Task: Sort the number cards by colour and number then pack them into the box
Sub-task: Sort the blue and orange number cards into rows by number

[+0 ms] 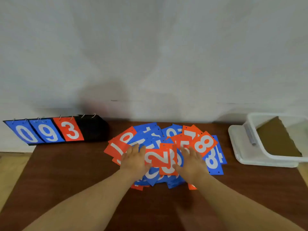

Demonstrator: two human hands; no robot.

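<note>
Orange and blue number cards [160, 159]: mixed heap under both sets of fingers.
Left hand [133, 161]: fingers flat, holding nothing.
Right hand [191, 161]: likewise.
White plastic box [273, 157]: well right of fingers.
Spreading: fan heap thin; split colours first.

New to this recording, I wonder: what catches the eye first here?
A jumbled pile of orange and blue number cards lies mid-table, with the left hand and right hand flat on it. A scoreboard showing 0, 9, 3 stands far left; a white box far right.
</note>
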